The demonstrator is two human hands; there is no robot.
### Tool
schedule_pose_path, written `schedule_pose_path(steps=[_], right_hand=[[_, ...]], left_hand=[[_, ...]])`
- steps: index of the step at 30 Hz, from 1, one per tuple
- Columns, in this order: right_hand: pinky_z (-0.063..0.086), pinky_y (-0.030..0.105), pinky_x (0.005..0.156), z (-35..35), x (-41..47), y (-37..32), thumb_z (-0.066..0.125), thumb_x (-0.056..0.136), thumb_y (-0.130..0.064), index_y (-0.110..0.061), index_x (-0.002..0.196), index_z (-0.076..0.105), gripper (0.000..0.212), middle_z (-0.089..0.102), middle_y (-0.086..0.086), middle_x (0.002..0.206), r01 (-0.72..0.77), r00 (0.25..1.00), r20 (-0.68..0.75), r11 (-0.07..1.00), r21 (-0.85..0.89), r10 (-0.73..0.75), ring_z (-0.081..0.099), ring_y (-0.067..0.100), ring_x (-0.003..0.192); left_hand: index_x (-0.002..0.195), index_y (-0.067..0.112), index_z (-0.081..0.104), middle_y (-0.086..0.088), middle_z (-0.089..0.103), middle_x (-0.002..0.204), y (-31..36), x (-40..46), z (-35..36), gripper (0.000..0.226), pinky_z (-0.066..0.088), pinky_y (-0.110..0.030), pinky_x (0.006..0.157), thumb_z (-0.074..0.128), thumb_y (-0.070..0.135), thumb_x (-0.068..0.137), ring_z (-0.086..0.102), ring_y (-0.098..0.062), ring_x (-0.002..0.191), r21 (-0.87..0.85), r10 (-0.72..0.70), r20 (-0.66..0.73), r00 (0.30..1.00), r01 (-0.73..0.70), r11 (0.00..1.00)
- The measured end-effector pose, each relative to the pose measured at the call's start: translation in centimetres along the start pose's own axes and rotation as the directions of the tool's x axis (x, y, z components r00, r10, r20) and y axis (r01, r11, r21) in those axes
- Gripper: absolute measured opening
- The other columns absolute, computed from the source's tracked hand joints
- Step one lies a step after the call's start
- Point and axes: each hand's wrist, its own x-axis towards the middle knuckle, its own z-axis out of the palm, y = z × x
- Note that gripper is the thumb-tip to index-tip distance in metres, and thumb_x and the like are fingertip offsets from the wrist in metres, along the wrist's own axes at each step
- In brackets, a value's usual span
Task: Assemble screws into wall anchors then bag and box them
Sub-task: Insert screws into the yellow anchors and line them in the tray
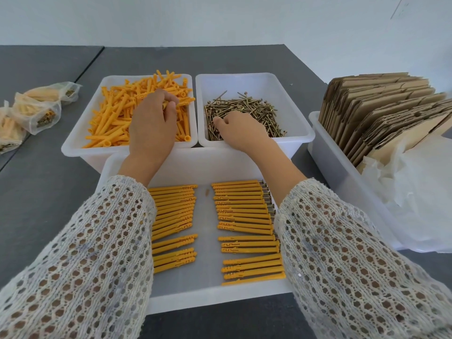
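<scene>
A white bin (80, 133) at the back left is heaped with loose orange wall anchors (115, 118). My left hand (152, 123) is down in that heap, fingers curled round anchors. Beside it a second white bin (300, 128) holds brass screws (254, 111). My right hand (241, 132) reaches into them, fingertips pinching at screws near the bin's left side. In front, a shallow white tray (208, 287) carries two rows of assembled anchors (244, 216), the right row showing screw heads.
Filled clear bags (36, 111) of anchors and screws lie on the grey table at the far left. A white bin (342, 182) at the right holds flat cardboard boxes (381, 113) and crumpled clear plastic bags (415, 192).
</scene>
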Motion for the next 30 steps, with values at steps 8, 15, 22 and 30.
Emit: schedule_pose_path(steps=[8, 15, 22, 30], right_hand=[[0.036, 0.035, 0.075, -0.2, -0.4, -0.3, 0.042, 0.089, -0.010, -0.015, 0.071, 0.046, 0.019, 0.042, -0.003, 0.061, -0.010, 0.988, -0.152, 1.000, -0.012, 0.008, 0.038, 0.019, 0.057], [0.050, 0.044, 0.074, -0.4, -0.4, -1.5, 0.041, 0.101, -0.014, -0.007, 0.088, 0.056, 0.021, 0.063, 0.011, 0.082, 0.127, 0.943, -0.321, 0.988, 0.094, -0.091, 0.060, 0.030, 0.078], [0.048, 0.044, 0.069, -0.1, -0.8, -3.3, 0.043, 0.102, -0.014, -0.001, 0.087, 0.061, 0.027, 0.063, 0.010, 0.077, 0.234, 0.896, -0.438, 0.911, 0.340, -0.067, 0.052, 0.021, 0.067], [0.049, 0.039, 0.065, -0.6, -1.7, -4.4, 0.038, 0.105, -0.015, 0.000, 0.086, 0.057, 0.031, 0.059, 0.010, 0.066, 0.309, 0.838, -0.535, 0.713, 0.629, 0.109, 0.053, 0.016, 0.060]], left_hand=[[0.115, 0.016, 0.063, 0.002, 0.062, 0.105, 0.2, 0.0, -0.1, 0.024, 0.040, -0.027, 0.074, 0.042, 0.025, 0.104, 0.053, -0.013, 0.084, -0.019, 0.043, -0.060, 0.997, -0.044, 0.999], [0.098, 0.004, 0.059, -0.013, 0.054, 0.096, 0.4, -0.2, -0.2, 0.045, 0.035, -0.034, 0.064, 0.030, 0.037, 0.108, 0.050, -0.026, 0.088, 0.164, 0.101, -0.060, 0.993, -0.090, 0.982], [0.095, 0.003, 0.052, -0.013, 0.059, 0.077, 0.2, 0.0, -0.1, 0.044, 0.045, -0.053, 0.064, 0.028, 0.037, 0.109, 0.056, -0.032, 0.069, -0.006, 0.169, 0.144, 0.975, -0.170, 0.985], [0.101, 0.010, 0.060, -0.003, 0.058, 0.074, 0.1, 0.2, -0.1, 0.040, 0.033, -0.031, 0.054, 0.030, 0.035, 0.108, 0.047, -0.010, 0.060, -0.019, 0.228, 0.218, 0.949, -0.230, 0.973]])
